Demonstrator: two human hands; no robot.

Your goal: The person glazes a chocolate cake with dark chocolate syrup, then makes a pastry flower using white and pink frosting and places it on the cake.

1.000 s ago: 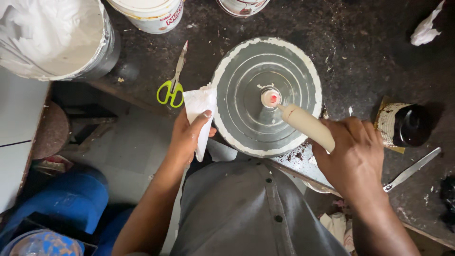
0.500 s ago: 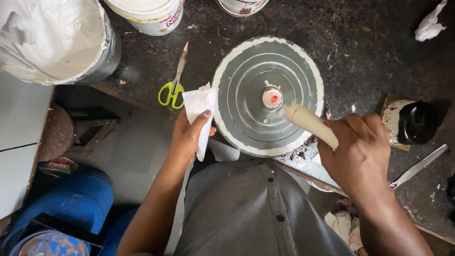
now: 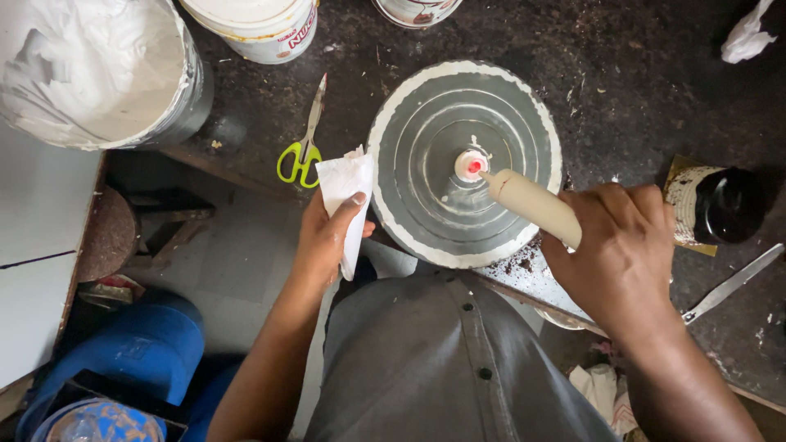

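A round grey turntable [image 3: 426, 131] with a white rim sits on the dark worktop. At its centre lies a small white and red blob [image 3: 470, 165]. My right hand [image 3: 618, 254] grips a tan piping bag [image 3: 532, 205] whose tip touches that blob. My left hand [image 3: 326, 237] holds a folded white paper napkin [image 3: 344, 184] at the turntable's left edge.
Green-handled scissors [image 3: 303, 147] lie left of the turntable. A large tub of white cream [image 3: 90, 69] stands at the top left, a white bucket [image 3: 258, 24] beside it. A dark jar [image 3: 725, 205] and a metal spatula [image 3: 733, 282] lie at the right. A crumpled tissue [image 3: 745, 33] is top right.
The piping bag's tip has stayed at the centre blob while my right hand shifted slightly right. My left hand with the napkin has barely moved.
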